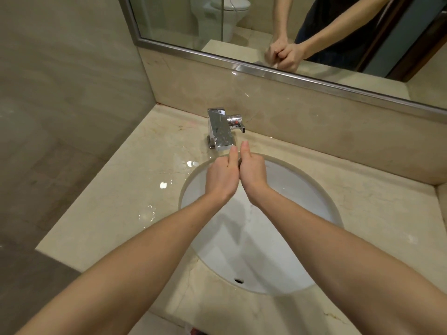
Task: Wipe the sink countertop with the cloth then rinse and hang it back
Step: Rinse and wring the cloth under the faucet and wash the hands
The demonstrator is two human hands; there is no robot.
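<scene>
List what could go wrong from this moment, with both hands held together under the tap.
1. Water already lies on the countertop left of the basin; dripping hands could add more.
2. No cloth shows; the left hand and right hand are pressed together, so whether they hold one is unclear, and the rinse may be missed.
3. The hands sit just below the tap, so they could knock its spout.

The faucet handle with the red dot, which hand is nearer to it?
Right. The right hand is just below the faucet handle; the left hand sits under the spout, farther left.
</scene>
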